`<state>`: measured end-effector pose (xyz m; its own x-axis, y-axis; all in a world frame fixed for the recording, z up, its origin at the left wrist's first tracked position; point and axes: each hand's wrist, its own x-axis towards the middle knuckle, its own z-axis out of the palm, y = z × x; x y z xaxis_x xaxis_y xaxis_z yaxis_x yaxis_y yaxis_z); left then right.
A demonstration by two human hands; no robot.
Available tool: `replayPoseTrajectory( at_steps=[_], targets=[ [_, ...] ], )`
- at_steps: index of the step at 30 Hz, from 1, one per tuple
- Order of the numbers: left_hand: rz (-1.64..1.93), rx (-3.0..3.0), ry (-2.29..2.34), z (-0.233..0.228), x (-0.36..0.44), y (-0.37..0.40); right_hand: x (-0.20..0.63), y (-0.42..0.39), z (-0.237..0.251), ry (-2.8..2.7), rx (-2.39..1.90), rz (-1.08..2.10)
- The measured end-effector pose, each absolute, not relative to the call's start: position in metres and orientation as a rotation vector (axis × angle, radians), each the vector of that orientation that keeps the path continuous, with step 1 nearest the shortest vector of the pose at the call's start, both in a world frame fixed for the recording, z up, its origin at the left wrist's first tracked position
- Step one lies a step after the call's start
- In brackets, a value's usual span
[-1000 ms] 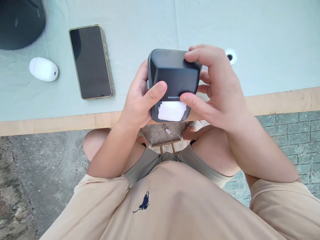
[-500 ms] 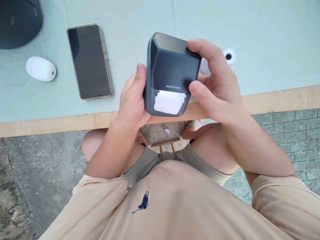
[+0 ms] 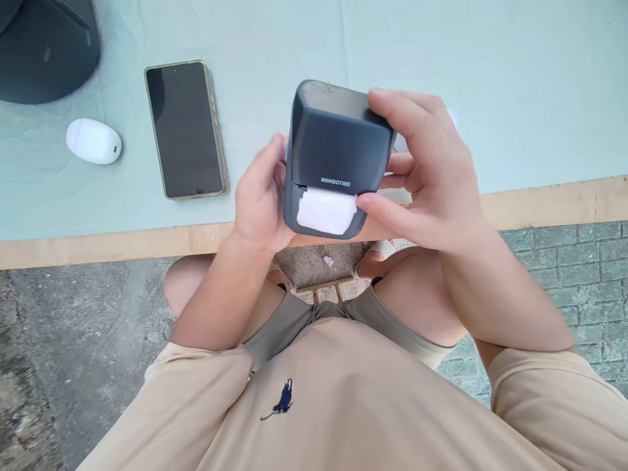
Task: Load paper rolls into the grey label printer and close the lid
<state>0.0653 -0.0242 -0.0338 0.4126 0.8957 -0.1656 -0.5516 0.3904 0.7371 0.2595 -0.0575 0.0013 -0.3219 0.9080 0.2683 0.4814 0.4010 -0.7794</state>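
A dark grey label printer (image 3: 336,150) is held in the air above the table's near edge. White label paper (image 3: 326,212) sticks out of its front slot. My left hand (image 3: 260,199) grips the printer's left side and underside. My right hand (image 3: 429,173) holds its right side, fingers over the top corner and thumb beside the paper slot.
A table with a pale green cloth (image 3: 490,78) and a wooden edge (image 3: 554,199) lies ahead. A black phone (image 3: 185,129) lies face up at the left, a white oval case (image 3: 93,140) further left, a dark object (image 3: 46,49) in the far left corner.
My left thumb has left the printer's front face and moved to its side. The printer rose, then came down a little, and now hides the white roll behind my right hand.
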Motion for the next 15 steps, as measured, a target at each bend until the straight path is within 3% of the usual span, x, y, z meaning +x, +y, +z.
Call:
replayPoseTrajectory(
  at_steps=[6, 15],
  targets=[
    [1.007, 0.772, 0.62, -0.037, 0.068, -0.026, 0.256, -0.058, 0.011, -1.878, -1.306, 0.304],
    [0.977, 0.772, 0.628, -0.035, 0.067, -0.028, 0.243, -0.055, 0.018, -1.676, -1.27, 0.426]
  ],
)
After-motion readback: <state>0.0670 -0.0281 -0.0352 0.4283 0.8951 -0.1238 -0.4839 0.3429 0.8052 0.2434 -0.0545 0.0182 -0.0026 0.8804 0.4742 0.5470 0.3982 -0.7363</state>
